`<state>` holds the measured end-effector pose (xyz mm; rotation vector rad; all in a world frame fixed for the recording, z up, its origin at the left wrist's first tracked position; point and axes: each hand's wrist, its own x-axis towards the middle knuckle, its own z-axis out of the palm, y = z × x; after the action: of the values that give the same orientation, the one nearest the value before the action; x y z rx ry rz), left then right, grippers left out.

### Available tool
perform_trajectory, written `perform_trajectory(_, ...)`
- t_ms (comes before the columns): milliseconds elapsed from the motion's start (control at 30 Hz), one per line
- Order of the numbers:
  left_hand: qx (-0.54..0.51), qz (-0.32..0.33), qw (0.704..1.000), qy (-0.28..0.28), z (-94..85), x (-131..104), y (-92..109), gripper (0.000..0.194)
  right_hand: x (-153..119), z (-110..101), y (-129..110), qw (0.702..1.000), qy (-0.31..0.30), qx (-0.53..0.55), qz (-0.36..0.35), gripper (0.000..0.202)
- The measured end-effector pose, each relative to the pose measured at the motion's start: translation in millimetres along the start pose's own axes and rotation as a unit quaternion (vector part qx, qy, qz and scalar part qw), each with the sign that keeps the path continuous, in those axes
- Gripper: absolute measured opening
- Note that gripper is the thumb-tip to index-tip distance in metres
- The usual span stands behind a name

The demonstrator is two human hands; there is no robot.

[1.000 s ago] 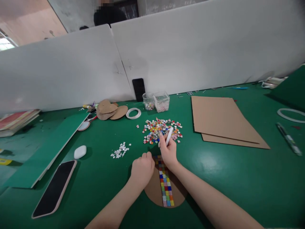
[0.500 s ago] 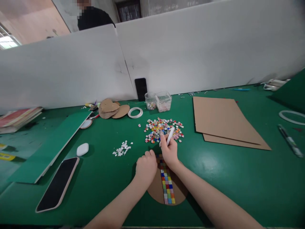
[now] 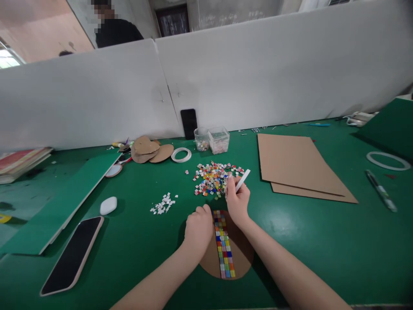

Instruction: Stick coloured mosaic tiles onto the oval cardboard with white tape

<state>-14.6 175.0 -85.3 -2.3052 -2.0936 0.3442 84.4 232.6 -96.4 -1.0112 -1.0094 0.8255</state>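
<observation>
A brown cardboard disc (image 3: 241, 254) lies on the green table, with a band of coloured square tiles (image 3: 225, 247) running down its middle. My left hand (image 3: 199, 226) rests closed at the disc's upper left edge; whatever its fingers may hold is hidden. Closed around a white pen-like tool (image 3: 243, 180), my right hand (image 3: 238, 200) is at the right side of a pile of mixed coloured tiles (image 3: 211, 176), beyond the disc. Left of that pile is a smaller group of white tiles (image 3: 163, 204).
Behind the pile stand two clear containers (image 3: 219, 141) and a white ring roll (image 3: 181, 155). Cardboard sheets (image 3: 290, 161) lie to the right, a phone (image 3: 73, 256) and a green board (image 3: 64, 204) to the left. A white partition (image 3: 258, 77) borders the table.
My right hand has moved right and slightly up with the white tool, uncovering the far end of the tile band. My left hand has stayed nearly in place. The view has shifted slightly.
</observation>
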Motion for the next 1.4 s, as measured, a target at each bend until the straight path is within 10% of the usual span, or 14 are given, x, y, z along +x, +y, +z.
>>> perform_trajectory(967, 0.076, -0.013, 0.997, -0.021, -4.7, 0, 23, 0.035, 35, -21, 8, 0.988, 0.084, -0.118, -0.061, 0.032)
perform_trajectory(1233, -0.064, 0.088, 0.989, -0.102, -20.1, 17, -22, 0.013, 37, -28, 15, 0.971, 0.037, -0.232, -0.048, 0.023)
perform_trajectory(1400, -0.276, 0.124, 0.947, -0.112, -18.0, 27, -51, 0.031, 38, -26, 16, 0.928, -0.042, -0.361, -0.077, 0.025)
